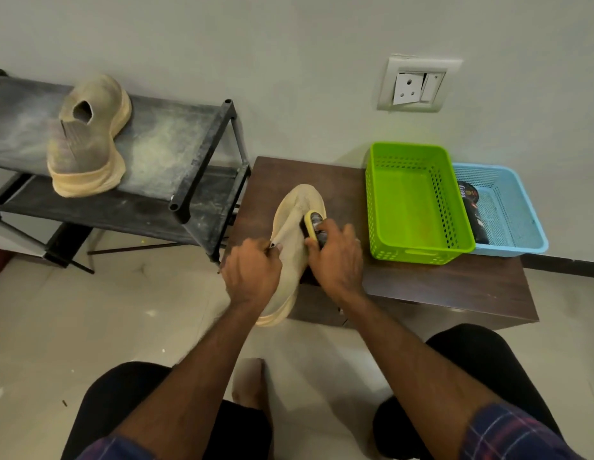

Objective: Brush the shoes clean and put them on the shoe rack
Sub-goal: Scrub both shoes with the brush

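Right hand (338, 257) grips the yellow-backed brush (311, 227), bristles against the upper of the tan shoe (295, 220), while the left hand (252, 270) clamps the shoe's collar at about 9 o'clock of the brush, presumably to steady it against the strokes. The shoe lies on the brown table (438, 287), heel overhanging the near edge (likely for easier reach from the seat). Its mate (86, 137) stands on the shoe rack (176, 137) at 10 o'clock; green basket (418, 200) and blue basket (507, 207) sit at 2 o'clock.
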Action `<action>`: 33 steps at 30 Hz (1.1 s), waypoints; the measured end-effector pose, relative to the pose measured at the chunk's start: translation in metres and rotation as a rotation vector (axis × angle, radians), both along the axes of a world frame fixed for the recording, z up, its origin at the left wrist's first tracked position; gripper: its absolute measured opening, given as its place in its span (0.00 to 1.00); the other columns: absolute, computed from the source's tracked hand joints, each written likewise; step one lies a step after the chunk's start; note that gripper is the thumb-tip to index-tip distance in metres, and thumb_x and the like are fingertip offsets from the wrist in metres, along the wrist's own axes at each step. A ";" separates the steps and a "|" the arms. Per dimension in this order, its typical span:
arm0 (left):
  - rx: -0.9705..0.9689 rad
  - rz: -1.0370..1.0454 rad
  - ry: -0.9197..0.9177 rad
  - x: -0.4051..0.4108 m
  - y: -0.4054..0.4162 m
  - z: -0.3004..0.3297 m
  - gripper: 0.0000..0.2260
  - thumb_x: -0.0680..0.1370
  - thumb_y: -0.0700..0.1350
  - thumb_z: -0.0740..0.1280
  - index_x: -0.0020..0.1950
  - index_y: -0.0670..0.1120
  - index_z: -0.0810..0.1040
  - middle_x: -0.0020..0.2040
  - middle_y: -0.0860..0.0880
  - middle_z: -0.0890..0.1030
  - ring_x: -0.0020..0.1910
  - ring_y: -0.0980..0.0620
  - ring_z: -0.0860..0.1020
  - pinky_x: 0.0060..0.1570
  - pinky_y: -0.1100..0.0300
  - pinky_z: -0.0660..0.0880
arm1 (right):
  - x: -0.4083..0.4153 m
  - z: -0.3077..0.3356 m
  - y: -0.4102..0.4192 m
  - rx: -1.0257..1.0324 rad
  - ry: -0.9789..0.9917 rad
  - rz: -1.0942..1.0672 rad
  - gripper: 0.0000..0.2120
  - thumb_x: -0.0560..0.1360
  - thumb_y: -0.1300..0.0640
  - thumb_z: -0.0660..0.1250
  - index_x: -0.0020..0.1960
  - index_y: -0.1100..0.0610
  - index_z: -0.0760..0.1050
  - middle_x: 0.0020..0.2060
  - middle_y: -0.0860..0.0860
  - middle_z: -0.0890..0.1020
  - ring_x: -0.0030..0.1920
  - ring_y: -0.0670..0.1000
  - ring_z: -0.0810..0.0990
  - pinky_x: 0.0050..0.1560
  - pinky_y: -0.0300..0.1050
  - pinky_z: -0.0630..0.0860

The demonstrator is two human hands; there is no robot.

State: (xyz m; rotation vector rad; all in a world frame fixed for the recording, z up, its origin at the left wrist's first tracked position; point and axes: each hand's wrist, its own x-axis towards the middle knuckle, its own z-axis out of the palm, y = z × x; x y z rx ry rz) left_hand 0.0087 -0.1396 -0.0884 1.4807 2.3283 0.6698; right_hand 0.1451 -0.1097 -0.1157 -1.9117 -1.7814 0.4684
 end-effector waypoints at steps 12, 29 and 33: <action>0.023 -0.036 -0.047 -0.003 -0.003 0.002 0.17 0.77 0.55 0.68 0.33 0.46 0.74 0.33 0.46 0.78 0.37 0.42 0.77 0.38 0.56 0.69 | 0.002 -0.006 -0.009 -0.004 0.070 0.048 0.15 0.75 0.45 0.69 0.58 0.49 0.73 0.49 0.55 0.72 0.50 0.60 0.76 0.44 0.49 0.72; 0.168 -0.141 -0.129 -0.008 0.000 -0.001 0.21 0.80 0.51 0.66 0.29 0.50 0.65 0.25 0.54 0.69 0.28 0.49 0.71 0.34 0.57 0.63 | 0.015 0.002 0.007 0.033 0.204 -0.087 0.14 0.73 0.45 0.72 0.56 0.48 0.76 0.48 0.53 0.75 0.49 0.55 0.77 0.47 0.47 0.73; 0.154 -0.176 -0.100 -0.002 0.000 0.001 0.19 0.81 0.51 0.66 0.30 0.51 0.68 0.27 0.54 0.71 0.30 0.51 0.69 0.33 0.58 0.61 | -0.001 0.002 -0.021 0.058 0.154 0.116 0.13 0.75 0.44 0.69 0.55 0.48 0.73 0.47 0.51 0.73 0.46 0.52 0.73 0.41 0.43 0.67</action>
